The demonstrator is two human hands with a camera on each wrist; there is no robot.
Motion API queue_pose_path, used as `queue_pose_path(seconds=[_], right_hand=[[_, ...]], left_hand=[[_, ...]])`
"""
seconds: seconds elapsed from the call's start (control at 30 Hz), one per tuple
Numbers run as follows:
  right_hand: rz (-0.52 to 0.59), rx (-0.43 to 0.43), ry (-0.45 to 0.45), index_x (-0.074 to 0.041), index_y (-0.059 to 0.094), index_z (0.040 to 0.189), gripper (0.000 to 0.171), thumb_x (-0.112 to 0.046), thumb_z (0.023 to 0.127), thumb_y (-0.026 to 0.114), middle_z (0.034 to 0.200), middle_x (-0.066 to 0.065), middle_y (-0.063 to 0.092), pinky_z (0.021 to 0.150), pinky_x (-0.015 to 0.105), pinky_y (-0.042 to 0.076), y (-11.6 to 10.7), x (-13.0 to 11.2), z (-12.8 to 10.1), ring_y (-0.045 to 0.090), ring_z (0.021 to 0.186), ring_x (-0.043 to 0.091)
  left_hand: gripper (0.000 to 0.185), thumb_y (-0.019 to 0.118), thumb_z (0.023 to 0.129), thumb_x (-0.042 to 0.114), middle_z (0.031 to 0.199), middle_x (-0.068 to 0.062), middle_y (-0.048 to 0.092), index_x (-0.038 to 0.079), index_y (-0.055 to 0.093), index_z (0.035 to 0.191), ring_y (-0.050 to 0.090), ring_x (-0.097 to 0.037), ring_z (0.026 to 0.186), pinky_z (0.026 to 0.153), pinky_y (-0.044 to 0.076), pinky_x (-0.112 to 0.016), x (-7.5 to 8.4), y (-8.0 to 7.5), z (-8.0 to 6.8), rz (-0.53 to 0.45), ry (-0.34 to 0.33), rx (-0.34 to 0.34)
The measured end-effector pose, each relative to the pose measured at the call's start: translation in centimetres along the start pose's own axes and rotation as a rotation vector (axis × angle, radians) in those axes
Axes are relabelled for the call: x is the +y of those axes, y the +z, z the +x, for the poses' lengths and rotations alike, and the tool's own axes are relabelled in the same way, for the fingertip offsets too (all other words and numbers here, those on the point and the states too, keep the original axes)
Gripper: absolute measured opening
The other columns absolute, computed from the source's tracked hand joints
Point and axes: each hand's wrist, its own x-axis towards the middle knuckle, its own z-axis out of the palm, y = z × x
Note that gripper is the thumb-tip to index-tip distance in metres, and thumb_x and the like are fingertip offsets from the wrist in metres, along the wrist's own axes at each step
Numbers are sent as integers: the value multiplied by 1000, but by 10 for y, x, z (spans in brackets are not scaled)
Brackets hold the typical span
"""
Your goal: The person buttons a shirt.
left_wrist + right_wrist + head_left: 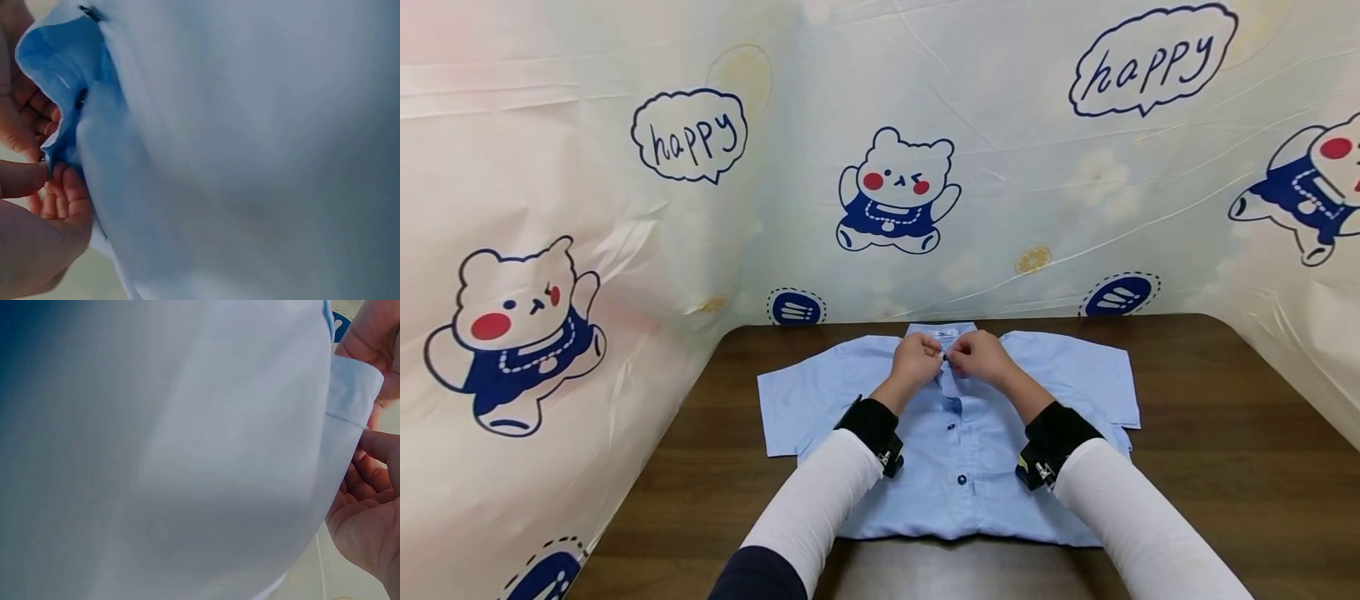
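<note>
1. My left hand (916, 360) is curled, its fingers pinching the front edge of a light blue shirt (880, 400) just below the collar (942, 331).
2. My right hand (976, 357) mirrors it, fingers curled and pinching the opposite front edge, so the knuckles of both hands nearly meet at the top button (946, 359).
3. I judge this paired grip brings the two edges together at the neck, where one side must be held steady against the other.
4. The shirt lies flat on its back on a dark wooden table (1225, 433), short sleeves spread to both sides, collar pointing away from me. Lying flat keeps the front strip straight; two dark lower buttons (961, 479) run down its centre.
5. A black wrist strap (872, 427) sits on each arm above white sleeves.
6. Behind the table hangs a pale plastic backdrop (625, 208) printed with cartoon bears and "happy" bubbles.
7. My knuckles hide the fingertips, so I cannot tell whether the top button is through its hole. Both wrist views are blurred blue cloth, with fingers (59, 200) at one edge.
</note>
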Motion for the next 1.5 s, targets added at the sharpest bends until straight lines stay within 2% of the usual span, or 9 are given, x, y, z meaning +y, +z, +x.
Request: queue_pose_path(seconds=[0.33,0.57,0.7,0.83,0.93,1.07,1.17,1.3,1.5], right_hand=[[24,-34,69,-3,58,66,37,-15,101,54,58,2,54,56,26,41,5,-5,2,48,56,14],[83,-37,121,-1,59,70,34,-12,101,52,60,2,54,56,26,41,5,3,4,49,57,14],[40,-16,133,6,66,96,21,-10,99,54,76,9,61,65,31,47,-14,9,0,56,71,19],[-157,-52,107,10,61,113,26,-10,98,55,101,20,64,81,42,50,-37,16,-11,60,93,32],[-372,-186,127,13,56,121,38,-17,98,56,115,27,61,92,50,46,-49,20,-22,58,108,40],[-537,-434,282,15,50,129,63,-40,99,54,125,32,55,99,54,40,-51,28,-35,52,117,44],[-557,-509,392,18,42,134,81,-51,96,55,132,36,48,102,57,37,-48,35,-39,47,123,46],[-544,-485,447,20,28,140,94,-54,92,60,139,40,37,105,61,32,-44,42,-35,35,131,51],[-537,-469,467,20,23,142,100,-56,90,62,142,41,32,107,60,29,-43,51,-26,31,133,51]], left_hand=[[25,58,87,-4,86,-6,56,4,47,107,52,-16,74,66,44,-28,-2,-5,-5,182,266,-12],[25,65,86,-2,93,-8,66,2,53,108,64,-19,86,72,51,-26,-6,-9,-1,233,339,-4],[26,65,90,3,102,-9,68,-1,60,115,65,-21,96,80,52,-29,-4,-27,1,286,316,-36],[26,68,90,12,106,-10,67,1,65,114,63,-23,100,86,50,-35,-6,-51,-1,537,271,-40],[31,72,90,28,103,-8,68,4,69,108,62,-23,97,83,50,-36,-14,-65,-8,784,187,-118],[53,74,82,52,92,-7,65,4,68,102,60,-21,86,80,50,-37,-29,-72,-19,973,46,-307],[72,76,74,61,98,-10,64,1,64,112,59,-24,94,91,47,-42,-37,-72,-21,1049,4,-393],[99,78,69,64,128,-20,55,-3,50,136,47,-33,125,109,32,-49,-40,-73,-17,1106,21,-436],[115,80,68,63,154,-25,26,0,30,151,21,-44,142,113,24,-53,-44,-79,-11,1061,7,-461]])
